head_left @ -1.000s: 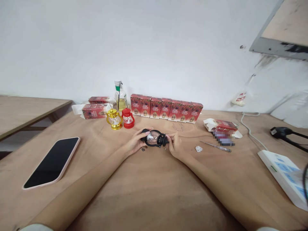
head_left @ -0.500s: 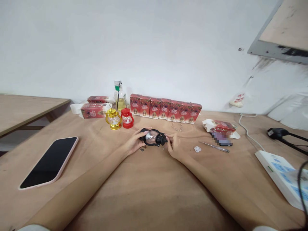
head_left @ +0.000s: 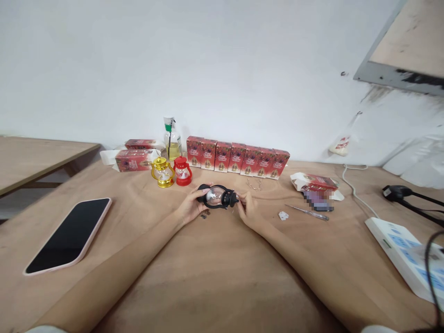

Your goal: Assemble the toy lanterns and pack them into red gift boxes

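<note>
Between two bare hands, over the table (head_left: 222,277), I note the black lantern (head_left: 215,196) on its side, base to the left, cap to the right; whether it touches the wood I cannot tell. Left hand (head_left: 191,206): wrapped round the base, holding it. Right hand (head_left: 250,212): fingers drawn narrow at the cap's tip; whether they pinch the tip or some small part there cannot be made out. Just nearer than the black lantern's base: small dark parts (head_left: 204,214), not identifiable. Beyond it and to its left: gold lantern (head_left: 163,172) and red lantern (head_left: 183,171), both upright, side by side. Farther beyond on that side: bottle (head_left: 174,149) with yellow liquid, and two boxes (head_left: 133,160) lying down, flaps open on the front one. Straight beyond it: seven red boxes (head_left: 237,158), upright in a row. Beyond the cap, slightly right: thin wires (head_left: 255,185). Right of it: white bits (head_left: 283,216), then a screwdriver (head_left: 314,214), tip toward the black lantern. Farther right: one opened box (head_left: 317,181), lying down, a blurred item before it. Well apart from it, both nearer: phone (head_left: 71,235) left, dark screen up; power strip (head_left: 398,254) right.
</note>
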The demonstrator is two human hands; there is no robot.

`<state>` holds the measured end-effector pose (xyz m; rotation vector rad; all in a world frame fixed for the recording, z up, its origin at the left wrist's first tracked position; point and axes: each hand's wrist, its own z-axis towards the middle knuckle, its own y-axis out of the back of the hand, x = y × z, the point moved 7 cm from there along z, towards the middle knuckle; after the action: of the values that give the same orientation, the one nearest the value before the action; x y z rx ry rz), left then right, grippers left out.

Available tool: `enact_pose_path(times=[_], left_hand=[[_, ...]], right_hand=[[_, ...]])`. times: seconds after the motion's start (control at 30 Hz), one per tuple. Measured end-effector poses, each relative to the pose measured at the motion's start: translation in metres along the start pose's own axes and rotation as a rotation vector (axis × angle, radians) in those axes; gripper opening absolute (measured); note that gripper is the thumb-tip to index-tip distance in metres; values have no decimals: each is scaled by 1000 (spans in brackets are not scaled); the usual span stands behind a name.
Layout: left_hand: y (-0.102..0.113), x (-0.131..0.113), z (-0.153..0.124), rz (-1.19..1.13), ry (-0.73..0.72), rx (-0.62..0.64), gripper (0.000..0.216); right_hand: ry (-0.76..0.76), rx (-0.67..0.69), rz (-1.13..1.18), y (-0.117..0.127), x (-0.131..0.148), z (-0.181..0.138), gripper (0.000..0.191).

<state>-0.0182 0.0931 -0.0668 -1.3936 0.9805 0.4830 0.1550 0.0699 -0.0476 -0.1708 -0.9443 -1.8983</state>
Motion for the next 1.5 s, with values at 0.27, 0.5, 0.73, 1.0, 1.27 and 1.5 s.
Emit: enact_pose_path(times=[0.27, 0.5, 0.73, 1.0, 1.27, 1.5], left_hand=[[3, -4, 1, -38, -69, -88, 36], [-2, -6, 0, -28, -116, -88, 35], [-1, -7, 2, 72, -217, -107, 38], [1, -9, 6, 560, -307, -139, 53], [-6, -11, 8, 872, -376, -26, 55], [-3, -10, 7, 804, -261, 79, 57]], right_hand=[[-86, 9, 8, 2, -14, 6, 11], [-271, -2, 255, 2, -27, 7, 16], [-325, -58, 186, 31, -28, 37, 22], [-124, 80, -451, 54, 12, 90, 13], [204, 190, -798, 21, 55, 120, 17], [120, 346, -790, 5, 19, 119, 15]])
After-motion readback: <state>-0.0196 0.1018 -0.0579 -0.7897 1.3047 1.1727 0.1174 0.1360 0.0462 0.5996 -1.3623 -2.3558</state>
